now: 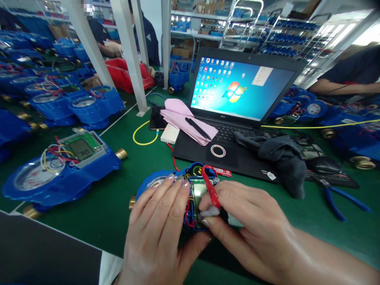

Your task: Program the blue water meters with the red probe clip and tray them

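A blue water meter (193,174) lies in front of me, its housing uncovered over a small display (199,191), circuit board and red wires. My left hand (160,225) is laid across its left part, fingers over the dial and thumb at the near side, gripping it. At its right part, my right hand (252,213) pinches a small grey, soft-looking piece (210,212) between thumb and fingers, just over the display's edge. A red strip (209,184) loops from the meter's far side down to these fingertips. The palms hide the meter's near side.
Behind stands a laptop (225,118) with pink sheets (190,124), pens and a tape ring (218,151) on it. A dark cloth (279,154) and blue-handled pliers (341,198) lie right. Another opened meter (65,166) sits left. Co-workers are beyond the posts (127,51).
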A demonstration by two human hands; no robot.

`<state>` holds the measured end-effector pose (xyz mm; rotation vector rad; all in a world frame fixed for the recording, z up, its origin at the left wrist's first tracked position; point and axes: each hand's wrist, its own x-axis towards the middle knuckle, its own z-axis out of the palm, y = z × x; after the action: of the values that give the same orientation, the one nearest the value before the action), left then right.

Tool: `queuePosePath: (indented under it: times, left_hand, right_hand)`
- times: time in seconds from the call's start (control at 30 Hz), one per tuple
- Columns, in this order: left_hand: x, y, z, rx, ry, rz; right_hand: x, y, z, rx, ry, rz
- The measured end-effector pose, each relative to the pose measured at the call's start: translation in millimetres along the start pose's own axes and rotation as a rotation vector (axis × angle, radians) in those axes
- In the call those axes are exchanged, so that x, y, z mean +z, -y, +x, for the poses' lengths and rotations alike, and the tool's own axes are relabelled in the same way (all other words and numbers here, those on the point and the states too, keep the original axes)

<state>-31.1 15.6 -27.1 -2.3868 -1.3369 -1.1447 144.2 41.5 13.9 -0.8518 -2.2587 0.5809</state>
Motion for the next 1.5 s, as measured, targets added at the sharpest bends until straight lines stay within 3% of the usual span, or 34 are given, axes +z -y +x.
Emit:
queuePosePath:
  times: [1.5]
  left_hand:
    - [-1.4, 0.4, 1.3, 0.016, 0.032, 0.011]
  right_hand:
    - [-5.7, -0.2, 5.2, 0.033, 0.073, 0.077]
